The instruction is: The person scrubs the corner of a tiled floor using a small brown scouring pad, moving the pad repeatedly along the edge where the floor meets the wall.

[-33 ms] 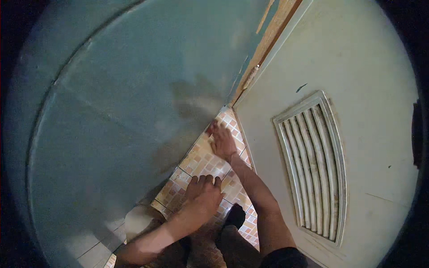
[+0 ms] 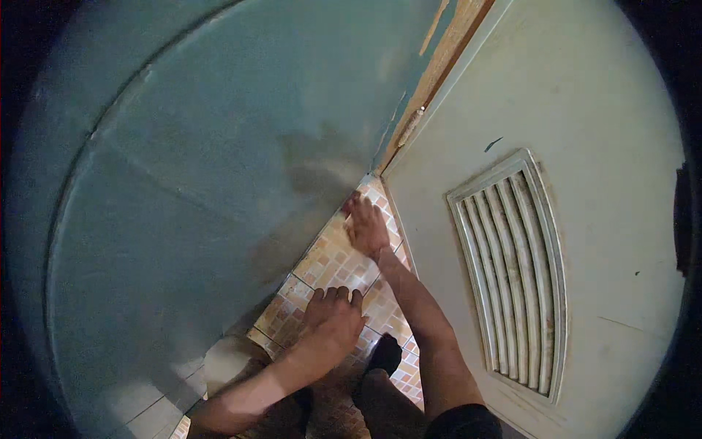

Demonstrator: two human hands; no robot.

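Observation:
My right hand (image 2: 368, 225) reaches down to the tiled floor (image 2: 333, 256) in the narrow corner between a blue-green wall (image 2: 205, 146) and a pale door (image 2: 585, 110). Its fingers are stretched out toward the foot of the wall. A small dark reddish patch shows beside the fingertips; I cannot make out what it is. Closer to my body, my left hand (image 2: 336, 318) is closed, knuckles up, over the orange, cream and white mosaic-patterned floor. Its curled fingertips are hidden, and so is anything inside them.
A slatted vent (image 2: 508, 274) is set low in the door. The wooden door frame (image 2: 439, 73) is chipped, with a hinge (image 2: 412, 126) on it. My dark-covered foot (image 2: 385, 353) is on the tiles. Shadows fall on the wall.
My right hand has shifted very slightly at the foot of the wall, and its fingers look sharper. My left hand stays in place.

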